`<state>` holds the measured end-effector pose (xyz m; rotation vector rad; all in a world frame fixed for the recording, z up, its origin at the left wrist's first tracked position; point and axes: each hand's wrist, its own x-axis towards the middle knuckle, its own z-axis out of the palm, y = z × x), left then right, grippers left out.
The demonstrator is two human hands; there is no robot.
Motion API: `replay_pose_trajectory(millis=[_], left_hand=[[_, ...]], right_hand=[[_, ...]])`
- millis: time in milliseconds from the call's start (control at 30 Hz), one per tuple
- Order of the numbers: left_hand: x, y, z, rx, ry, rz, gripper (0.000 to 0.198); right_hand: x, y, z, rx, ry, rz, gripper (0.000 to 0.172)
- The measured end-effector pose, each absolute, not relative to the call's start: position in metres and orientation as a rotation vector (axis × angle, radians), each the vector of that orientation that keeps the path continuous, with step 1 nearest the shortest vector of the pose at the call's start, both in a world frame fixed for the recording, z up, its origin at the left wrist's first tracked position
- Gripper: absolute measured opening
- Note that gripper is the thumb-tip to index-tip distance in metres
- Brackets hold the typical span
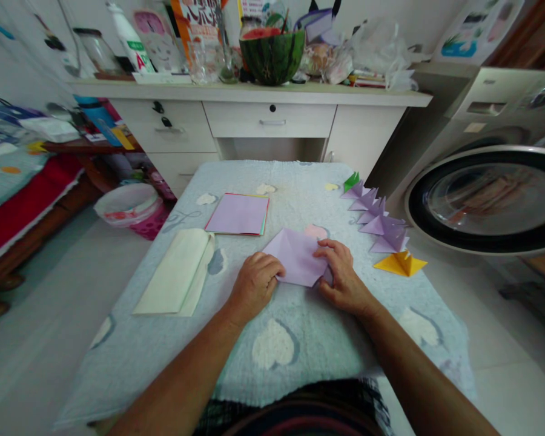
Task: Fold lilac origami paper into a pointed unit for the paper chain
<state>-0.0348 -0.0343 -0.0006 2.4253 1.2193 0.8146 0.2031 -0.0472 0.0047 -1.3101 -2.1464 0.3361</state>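
A folded lilac paper sheet (295,257) lies on the pale blue cloth-covered table (272,339). My left hand (254,283) rests curled on the sheet's lower left corner, fingers closed and pressing it down. My right hand (343,275) pinches the sheet's right edge with thumb and fingers. A stack of square coloured papers (238,214), lilac on top, lies further back on the left. Along the right edge sits a row of folded pieces: a green one (351,180), several purple ones (376,221) and a yellow one (400,264).
A cream folded paper sleeve (178,272) lies at the table's left. Behind stands a white desk (272,118) with half a watermelon (272,54) and clutter. A washing machine door (485,200) is at the right, a pink-lined bin (127,209) on the left floor.
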Motion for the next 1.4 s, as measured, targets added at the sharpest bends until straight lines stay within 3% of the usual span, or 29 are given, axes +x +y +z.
replay_pose_trajectory(millis=[67,100,233,333,467,600,767,967,1200,1400], left_hand=[[-0.036,-0.035,0.003,2.412,1.232,0.845,0.027],[-0.036,-0.036,0.004,2.408,1.238,0.859,0.027],[-0.037,-0.039,0.006,2.450,1.338,0.950,0.028],[-0.035,-0.039,0.003,2.490,1.571,1.041,0.024],[-0.033,-0.038,-0.003,2.560,1.645,0.947,0.028],[-0.032,-0.043,-0.003,2.669,1.373,0.854,0.034],[-0.031,-0.049,0.000,2.695,1.099,0.932,0.025],[-0.030,-0.043,-0.004,2.536,1.172,0.945,0.018],[-0.032,-0.035,-0.009,2.572,1.279,0.809,0.007],[-0.035,-0.036,-0.001,2.742,1.418,0.735,0.010]], right_hand=[[0.203,-0.046,0.001,-1.337,-2.150,0.258,0.063],[0.204,-0.045,-0.001,-1.366,-2.127,0.203,0.061],[0.207,-0.043,0.001,-1.455,-1.975,0.011,0.026],[0.208,-0.046,0.007,-1.436,-1.948,-0.075,0.016],[0.204,-0.050,0.007,-1.431,-1.997,-0.138,0.022],[0.199,-0.052,0.005,-1.498,-2.033,-0.152,0.025],[0.198,-0.055,0.006,-1.537,-1.958,-0.203,0.026],[0.199,-0.056,0.008,-1.406,-2.015,-0.225,0.025],[0.199,-0.051,0.004,-1.229,-2.333,0.008,0.031],[0.203,-0.049,0.001,-1.175,-2.443,0.118,0.059]])
